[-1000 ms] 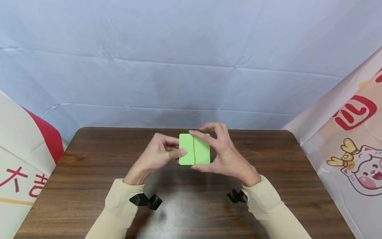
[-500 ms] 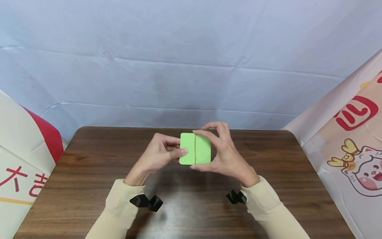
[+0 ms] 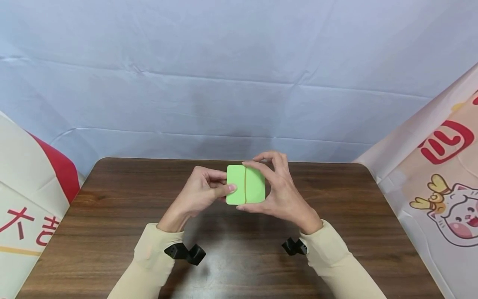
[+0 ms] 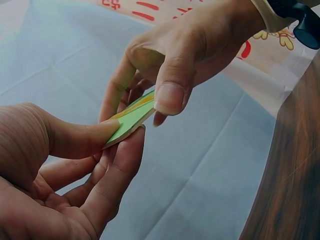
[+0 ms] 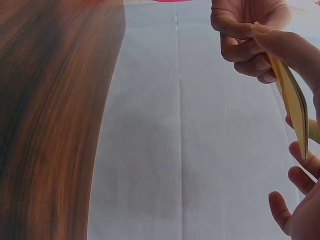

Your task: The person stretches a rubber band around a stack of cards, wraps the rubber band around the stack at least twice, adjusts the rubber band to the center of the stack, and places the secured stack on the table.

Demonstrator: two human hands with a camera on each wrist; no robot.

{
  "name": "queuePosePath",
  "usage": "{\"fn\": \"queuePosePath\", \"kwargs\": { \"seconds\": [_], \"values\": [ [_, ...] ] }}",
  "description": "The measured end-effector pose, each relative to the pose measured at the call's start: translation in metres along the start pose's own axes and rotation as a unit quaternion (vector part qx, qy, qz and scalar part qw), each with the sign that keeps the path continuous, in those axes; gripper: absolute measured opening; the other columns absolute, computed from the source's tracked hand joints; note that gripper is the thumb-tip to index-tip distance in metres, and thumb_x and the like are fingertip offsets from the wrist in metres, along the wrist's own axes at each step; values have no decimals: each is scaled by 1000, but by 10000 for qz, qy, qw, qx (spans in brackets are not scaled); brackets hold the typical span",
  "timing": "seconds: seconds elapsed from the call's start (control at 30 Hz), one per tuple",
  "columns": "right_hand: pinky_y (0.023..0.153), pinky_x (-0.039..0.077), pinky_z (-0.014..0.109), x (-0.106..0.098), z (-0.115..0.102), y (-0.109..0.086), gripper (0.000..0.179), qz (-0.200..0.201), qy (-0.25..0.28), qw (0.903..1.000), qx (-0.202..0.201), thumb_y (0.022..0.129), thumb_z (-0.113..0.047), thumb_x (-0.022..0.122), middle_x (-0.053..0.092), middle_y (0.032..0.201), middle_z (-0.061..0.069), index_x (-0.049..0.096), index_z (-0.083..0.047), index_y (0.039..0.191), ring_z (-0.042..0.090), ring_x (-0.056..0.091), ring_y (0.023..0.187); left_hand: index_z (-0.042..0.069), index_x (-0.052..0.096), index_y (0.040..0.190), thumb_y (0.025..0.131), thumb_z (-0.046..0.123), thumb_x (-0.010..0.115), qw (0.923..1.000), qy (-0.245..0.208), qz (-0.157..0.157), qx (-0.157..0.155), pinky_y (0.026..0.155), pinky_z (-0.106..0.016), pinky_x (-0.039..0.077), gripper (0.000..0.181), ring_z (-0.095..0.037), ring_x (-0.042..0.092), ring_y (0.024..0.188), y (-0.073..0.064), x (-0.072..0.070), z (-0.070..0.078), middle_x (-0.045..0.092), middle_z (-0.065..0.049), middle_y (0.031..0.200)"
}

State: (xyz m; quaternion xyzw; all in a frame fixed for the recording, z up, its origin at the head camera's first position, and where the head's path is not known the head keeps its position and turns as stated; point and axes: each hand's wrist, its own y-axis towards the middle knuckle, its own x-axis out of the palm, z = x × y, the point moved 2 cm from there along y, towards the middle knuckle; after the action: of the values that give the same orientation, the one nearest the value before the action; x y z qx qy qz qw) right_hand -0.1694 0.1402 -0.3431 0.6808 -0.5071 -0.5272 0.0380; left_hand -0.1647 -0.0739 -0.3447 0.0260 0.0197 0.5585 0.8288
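A thin green square stack of cards [image 3: 255,185] with rounded corners is held up over the table, its face toward the head camera. A yellowish rubber band [image 3: 245,182] runs down the middle of it. My left hand [image 3: 198,191] pinches the left edge, thumb on the front and fingers behind. With the thumb at the bottom edge and the index finger at the top, my right hand [image 3: 285,191] spans the stack close to the band. In the left wrist view the stack [image 4: 131,124] appears nearly edge-on; the right wrist view shows its pale side [image 5: 295,107].
A dark wooden table [image 3: 112,216] lies below the hands. Behind it hangs a pale blue-grey cloth [image 3: 231,83]. Printed banners flank both sides, the right banner [image 3: 448,199] bearing a cartoon cat. Black wrist cameras sit on both sleeves.
Both hands and the green stack have shifted slightly right and up. The right index fingertip has slid a little right along the top edge, and the band looks straighter.
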Motion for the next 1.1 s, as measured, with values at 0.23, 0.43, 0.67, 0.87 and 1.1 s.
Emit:
{"fn": "queuePosePath", "kwargs": {
  "seconds": [0.23, 0.43, 0.67, 0.87, 1.1],
  "values": [
    [97, 39, 46, 1, 0, -1, 95, -65, -51, 10000, 49, 54, -45, 100, 42, 133, 7, 61, -20, 137, 34, 32, 124, -14, 71, 110, 89, -8, 70, 9999, -89, -75, -114, 67, -45, 61, 21, -22, 74, 75, 0, -1, 0, 73, -21, 90],
    [100, 37, 48, -3, 2, -4, 106, -235, -135, 9995, 148, 53, -50, 100, 41, 134, 6, 55, -23, 145, 29, 30, 128, -14, 71, 109, 89, -6, 72, 9994, -138, -83, -319, 66, -40, 61, 22, -21, 73, 74, 0, -4, -2, 73, -19, 89],
    [101, 36, 51, -12, 9, -10, 104, -483, -193, 9978, 404, 55, -44, 100, 45, 131, 2, 52, -24, 145, 24, 33, 127, -15, 69, 111, 89, -6, 71, 9987, -264, -49, -440, 67, -36, 60, 23, -18, 73, 77, -1, -9, -8, 73, -16, 92],
    [100, 38, 49, -13, 14, -11, 93, -597, -27, 9973, 415, 59, -37, 100, 48, 131, 0, 56, -20, 138, 23, 36, 125, -14, 67, 111, 91, -4, 71, 9985, -207, -179, -476, 69, -36, 60, 23, -16, 71, 75, -3, -12, -12, 71, -13, 90],
    [98, 39, 49, -8, 21, -13, 88, -632, 73, 9963, 583, 60, -36, 100, 48, 130, -1, 58, -17, 134, 22, 37, 121, 2, 55, 137, 80, 3, 86, 9955, 915, 65, 253, 74, -35, 59, 65, -21, 69, 80, -1, -16, -17, 69, -9, 93]
  ]
}}
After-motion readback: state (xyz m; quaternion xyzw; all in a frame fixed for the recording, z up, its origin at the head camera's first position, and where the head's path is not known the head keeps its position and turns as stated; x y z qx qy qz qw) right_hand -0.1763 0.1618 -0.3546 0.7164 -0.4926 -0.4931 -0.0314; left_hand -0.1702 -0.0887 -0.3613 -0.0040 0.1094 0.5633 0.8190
